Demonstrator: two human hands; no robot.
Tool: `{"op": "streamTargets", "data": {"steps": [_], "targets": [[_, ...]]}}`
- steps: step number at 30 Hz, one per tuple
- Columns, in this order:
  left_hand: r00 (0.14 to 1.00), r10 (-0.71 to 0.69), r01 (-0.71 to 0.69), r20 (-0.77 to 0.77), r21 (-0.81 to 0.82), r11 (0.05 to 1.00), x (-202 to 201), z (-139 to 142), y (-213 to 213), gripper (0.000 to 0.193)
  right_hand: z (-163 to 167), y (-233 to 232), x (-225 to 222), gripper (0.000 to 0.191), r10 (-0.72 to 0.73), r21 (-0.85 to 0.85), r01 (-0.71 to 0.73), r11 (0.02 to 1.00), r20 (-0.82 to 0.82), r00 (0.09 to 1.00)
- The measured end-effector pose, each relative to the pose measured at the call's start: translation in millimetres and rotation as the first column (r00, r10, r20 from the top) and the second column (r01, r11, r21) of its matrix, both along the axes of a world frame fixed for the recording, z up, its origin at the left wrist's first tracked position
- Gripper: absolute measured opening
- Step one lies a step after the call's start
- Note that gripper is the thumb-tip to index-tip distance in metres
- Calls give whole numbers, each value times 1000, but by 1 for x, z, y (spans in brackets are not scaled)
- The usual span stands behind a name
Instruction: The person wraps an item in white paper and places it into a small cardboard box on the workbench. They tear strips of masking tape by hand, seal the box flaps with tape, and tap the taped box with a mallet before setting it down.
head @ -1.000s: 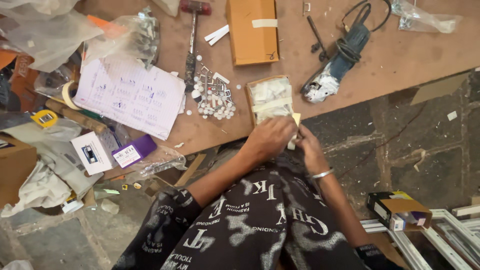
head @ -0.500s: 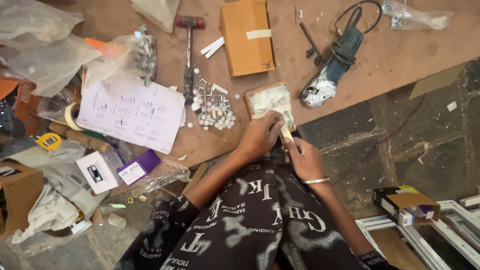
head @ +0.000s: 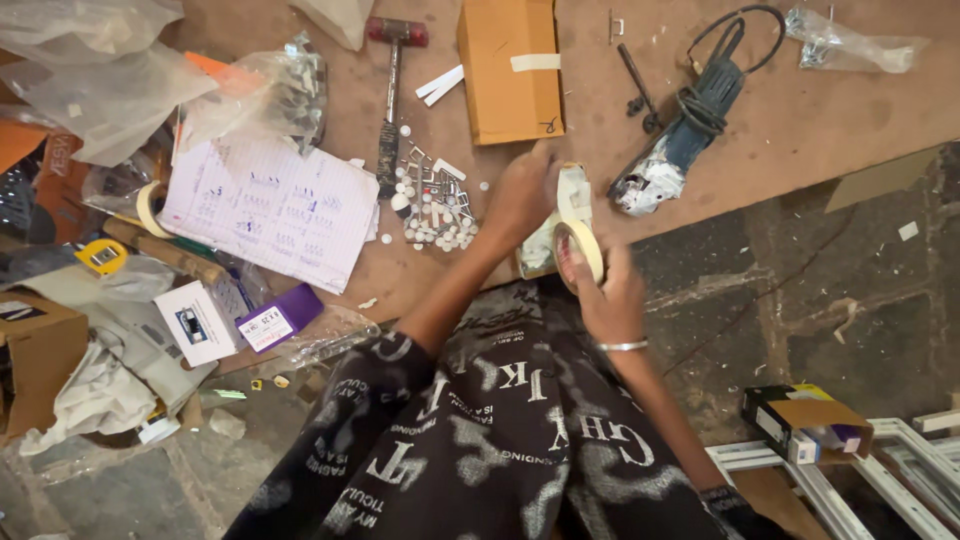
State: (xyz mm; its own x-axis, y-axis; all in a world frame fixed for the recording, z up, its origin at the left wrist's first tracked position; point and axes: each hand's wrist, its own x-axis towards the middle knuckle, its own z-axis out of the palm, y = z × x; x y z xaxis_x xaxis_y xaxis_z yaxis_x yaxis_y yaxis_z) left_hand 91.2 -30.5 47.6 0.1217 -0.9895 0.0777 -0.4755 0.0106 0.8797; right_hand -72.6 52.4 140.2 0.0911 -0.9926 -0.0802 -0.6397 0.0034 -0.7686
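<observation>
My right hand (head: 612,295), with a metal bangle at the wrist, holds a roll of beige masking tape (head: 580,250) upright at the near edge of the brown board (head: 800,130). My left hand (head: 520,195) grips the left side of a small cardboard box (head: 572,192) with white plastic on top. The tape roll sits right beside that box. A pile of small white and metal parts (head: 435,205) lies just left of my left hand.
On the board lie a hammer (head: 390,100), a closed cardboard box (head: 508,65), an angle grinder with its cord (head: 690,135), a written sheet of paper (head: 270,205) and plastic bags (head: 90,70). Another tape roll (head: 148,208), small boxes (head: 200,322) and white frame profiles (head: 880,470) lie nearby.
My right hand has lifted the tape roll into view beside the small box. My left hand has shifted up onto the box's left side.
</observation>
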Motion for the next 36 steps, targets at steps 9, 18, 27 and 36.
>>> {"op": "streamTargets", "data": {"steps": [9, 18, 27, 36], "targets": [[966, -42, 78, 255, -132, 988, 4, -47, -17, 6, 13, -21, 14, 30, 112, -32, -123, 992, -230, 967], [966, -179, 160, 186, 113, 981, 17, -60, -22, 14, 21, -38, 25, 30, 177, 189, -113, 975, -368, 913], [991, -104, 81, 87, 240, 967, 13, -55, -22, 17, 27, -30, 18, 40, 211, 157, -187, 970, -149, 966], [956, -238, 237, 169, 27, 971, 25, -62, -18, 17, 22, -2, 2, 35, 135, 191, -128, 973, -20, 991]]}}
